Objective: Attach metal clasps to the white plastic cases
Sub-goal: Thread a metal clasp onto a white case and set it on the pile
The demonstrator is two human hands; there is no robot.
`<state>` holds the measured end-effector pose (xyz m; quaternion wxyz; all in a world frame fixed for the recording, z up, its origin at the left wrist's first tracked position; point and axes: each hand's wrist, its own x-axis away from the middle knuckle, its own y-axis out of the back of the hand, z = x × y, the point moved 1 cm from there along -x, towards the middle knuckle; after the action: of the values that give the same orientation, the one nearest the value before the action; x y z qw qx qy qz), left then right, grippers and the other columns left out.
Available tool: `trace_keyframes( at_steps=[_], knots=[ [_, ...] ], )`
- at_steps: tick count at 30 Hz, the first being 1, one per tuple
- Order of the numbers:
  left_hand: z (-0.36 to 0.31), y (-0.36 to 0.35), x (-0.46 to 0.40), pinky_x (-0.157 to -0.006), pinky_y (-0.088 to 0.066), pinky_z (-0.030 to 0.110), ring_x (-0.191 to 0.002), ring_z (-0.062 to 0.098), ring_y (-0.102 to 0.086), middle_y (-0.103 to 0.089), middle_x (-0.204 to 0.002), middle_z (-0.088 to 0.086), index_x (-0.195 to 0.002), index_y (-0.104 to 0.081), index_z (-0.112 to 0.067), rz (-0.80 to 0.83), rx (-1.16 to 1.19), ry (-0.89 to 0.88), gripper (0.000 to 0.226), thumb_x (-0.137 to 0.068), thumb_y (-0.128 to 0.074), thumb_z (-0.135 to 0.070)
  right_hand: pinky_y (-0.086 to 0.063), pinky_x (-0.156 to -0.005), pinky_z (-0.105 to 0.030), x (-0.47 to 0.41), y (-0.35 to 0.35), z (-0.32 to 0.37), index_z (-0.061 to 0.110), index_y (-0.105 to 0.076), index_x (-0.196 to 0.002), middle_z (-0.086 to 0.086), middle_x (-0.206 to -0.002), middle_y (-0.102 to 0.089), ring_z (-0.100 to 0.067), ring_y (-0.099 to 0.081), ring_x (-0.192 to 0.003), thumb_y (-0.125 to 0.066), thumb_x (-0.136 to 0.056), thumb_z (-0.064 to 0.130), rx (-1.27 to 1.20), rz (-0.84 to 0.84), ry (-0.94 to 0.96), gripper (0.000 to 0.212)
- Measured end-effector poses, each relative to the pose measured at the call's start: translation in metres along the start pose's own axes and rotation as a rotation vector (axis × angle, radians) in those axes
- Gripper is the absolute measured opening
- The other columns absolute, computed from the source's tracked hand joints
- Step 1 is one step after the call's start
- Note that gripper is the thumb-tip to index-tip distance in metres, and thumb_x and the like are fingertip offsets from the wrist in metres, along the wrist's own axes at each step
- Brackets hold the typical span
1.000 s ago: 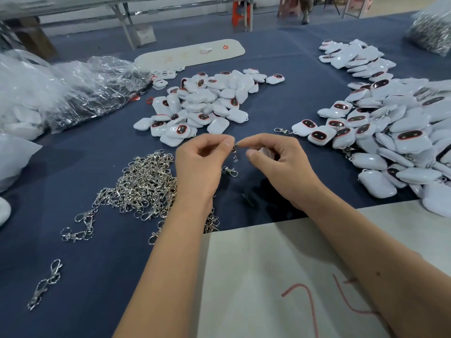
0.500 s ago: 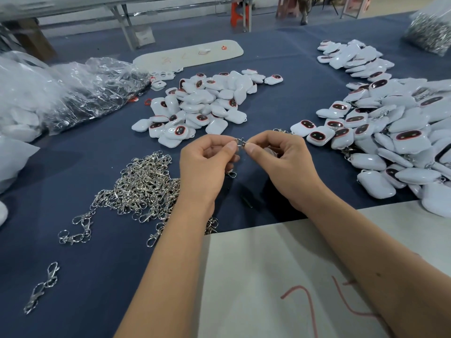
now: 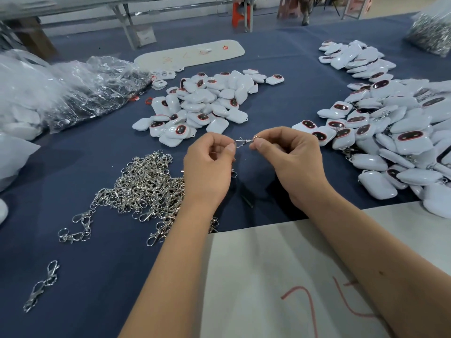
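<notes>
Both hands meet above the blue cloth at the middle of the table. My left hand (image 3: 210,164) pinches one end of a small metal clasp (image 3: 244,141), and my right hand (image 3: 290,159) pinches its other end, by the ring. The clasp stretches level between the fingertips. No white case shows in either hand. A pile of loose metal clasps (image 3: 144,184) lies just left of my left wrist. One heap of white plastic cases (image 3: 202,103) sits beyond the hands, and a bigger heap of white cases (image 3: 395,132) fills the right side.
Clear plastic bags (image 3: 80,91) lie at the far left. A white board (image 3: 190,53) rests at the back, and a white sheet with red marks (image 3: 280,276) covers the near edge. Stray clasps (image 3: 41,286) lie at the near left. A bag of metal parts (image 3: 432,32) sits far right.
Both hands have risen slightly and drawn apart. The clasp that hung down between the fingertips is now pulled out level between them.
</notes>
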<state>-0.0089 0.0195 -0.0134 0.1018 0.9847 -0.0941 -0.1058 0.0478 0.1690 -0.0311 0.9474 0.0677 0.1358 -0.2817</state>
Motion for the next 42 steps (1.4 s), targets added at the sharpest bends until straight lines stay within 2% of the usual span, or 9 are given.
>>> trace_keyframes(
  at_steps=[2, 4, 6, 11, 19, 24, 32, 37, 42],
  knots=[
    [-0.001, 0.001, 0.002, -0.068, -0.047, 0.015, -0.072, 0.004, -0.062, -0.064, -0.076, -0.008, -0.091, -0.066, -0.023, -0.006, -0.090, -0.112, 0.011, -0.092, -0.069, -0.012, -0.041, -0.065, -0.009, 0.001, -0.001, -0.001, 0.024, -0.079, -0.084, 0.009, -0.070, -0.071, 0.000, -0.053, -0.061, -0.078, -0.089, 0.018, 0.118, -0.025, 0.043, 0.008],
    [-0.001, 0.000, 0.003, -0.068, -0.044, 0.009, -0.072, 0.003, -0.060, -0.064, -0.075, -0.010, -0.093, -0.067, -0.023, 0.041, -0.148, -0.196, 0.010, -0.091, -0.072, -0.014, -0.045, -0.073, -0.009, 0.003, -0.003, 0.002, 0.024, -0.080, -0.088, 0.020, -0.077, -0.073, 0.004, -0.066, -0.076, -0.077, -0.090, 0.014, 0.247, -0.026, 0.094, 0.010],
    [0.000, -0.002, 0.004, -0.069, -0.046, 0.012, -0.076, 0.006, -0.062, -0.068, -0.077, -0.008, -0.091, -0.068, -0.021, 0.098, -0.180, -0.234, 0.008, -0.090, -0.073, -0.015, -0.052, -0.081, -0.018, 0.005, -0.005, 0.005, 0.022, -0.081, -0.091, 0.017, -0.084, -0.076, -0.001, -0.071, -0.087, -0.076, -0.090, 0.011, 0.320, -0.009, 0.134, 0.012],
    [0.002, -0.004, 0.004, -0.070, -0.052, 0.035, -0.073, 0.014, -0.062, -0.068, -0.076, -0.005, -0.084, -0.067, -0.020, 0.121, -0.240, -0.264, 0.011, -0.091, -0.069, -0.011, -0.058, -0.082, -0.030, 0.010, -0.008, 0.010, 0.022, -0.080, -0.092, 0.012, -0.082, -0.076, -0.007, -0.072, -0.085, -0.076, -0.086, 0.008, 0.359, 0.012, 0.164, 0.016],
    [-0.001, -0.004, 0.004, -0.064, -0.050, 0.025, -0.067, 0.013, -0.061, -0.065, -0.070, -0.007, -0.078, -0.066, -0.020, 0.086, -0.145, -0.225, 0.017, -0.090, -0.069, -0.008, -0.044, -0.075, -0.010, 0.008, -0.005, 0.010, 0.021, -0.075, -0.098, 0.011, -0.081, -0.075, -0.004, -0.068, -0.083, -0.079, -0.088, 0.013, 0.268, -0.023, 0.169, 0.014],
    [0.001, -0.002, 0.001, -0.072, -0.057, 0.047, -0.073, 0.026, -0.066, -0.065, -0.070, -0.006, -0.079, -0.067, -0.019, 0.084, -0.116, -0.216, 0.017, -0.091, -0.071, -0.008, -0.052, -0.078, -0.019, 0.005, -0.004, 0.011, 0.023, -0.078, -0.088, 0.010, -0.083, -0.076, -0.009, -0.069, -0.083, -0.075, -0.092, 0.016, 0.204, 0.078, 0.086, 0.009],
    [0.007, 0.000, 0.002, -0.070, -0.053, 0.044, -0.072, 0.017, -0.063, -0.065, -0.075, -0.010, -0.085, -0.064, -0.021, 0.077, -0.199, -0.302, 0.012, -0.094, -0.064, -0.013, -0.055, -0.081, -0.037, 0.008, -0.009, 0.011, 0.022, -0.080, -0.087, 0.010, -0.083, -0.075, -0.012, -0.069, -0.084, -0.076, -0.091, 0.017, 0.328, 0.093, 0.133, 0.008],
    [0.005, -0.001, 0.001, -0.067, -0.055, 0.038, -0.069, 0.014, -0.064, -0.068, -0.075, -0.011, -0.088, -0.067, -0.018, 0.101, -0.101, -0.254, 0.012, -0.097, -0.064, -0.010, -0.053, -0.069, -0.033, 0.005, -0.006, 0.006, 0.024, -0.079, -0.084, 0.005, -0.073, -0.073, -0.020, -0.064, -0.069, -0.074, -0.093, 0.017, 0.220, 0.112, 0.091, 0.013],
    [0.002, 0.002, -0.001, -0.065, -0.055, 0.035, -0.066, 0.012, -0.061, -0.068, -0.075, -0.003, -0.089, -0.068, -0.014, 0.190, 0.022, -0.232, 0.018, -0.097, -0.060, 0.000, -0.045, -0.074, -0.011, 0.002, -0.001, 0.005, 0.020, -0.079, -0.083, 0.009, -0.078, -0.074, 0.000, -0.061, -0.074, -0.073, -0.093, 0.014, 0.022, 0.177, 0.037, 0.013]
  ],
)
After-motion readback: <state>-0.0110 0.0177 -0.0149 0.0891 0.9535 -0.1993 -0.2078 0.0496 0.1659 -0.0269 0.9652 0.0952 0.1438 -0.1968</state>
